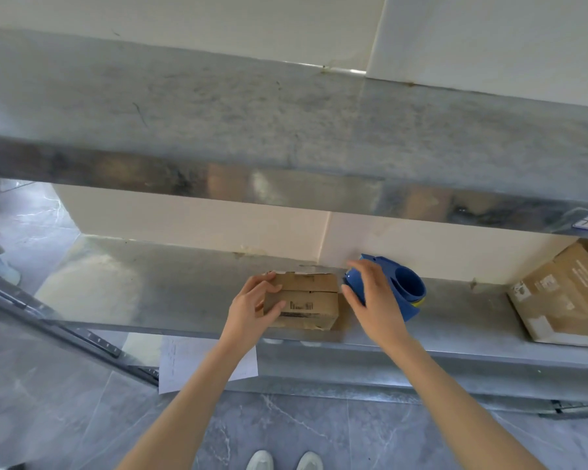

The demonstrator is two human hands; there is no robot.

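Two hands: left hand (252, 307) grips box (309, 300) at left end; right hand (374, 296), spread, hovers over tape dispenser (409, 286) beside it.

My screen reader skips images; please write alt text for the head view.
A person's left hand grips the left end of a small cardboard box on a metal shelf, while the right hand touches a blue tape dispenser beside it. A larger box sits far right.
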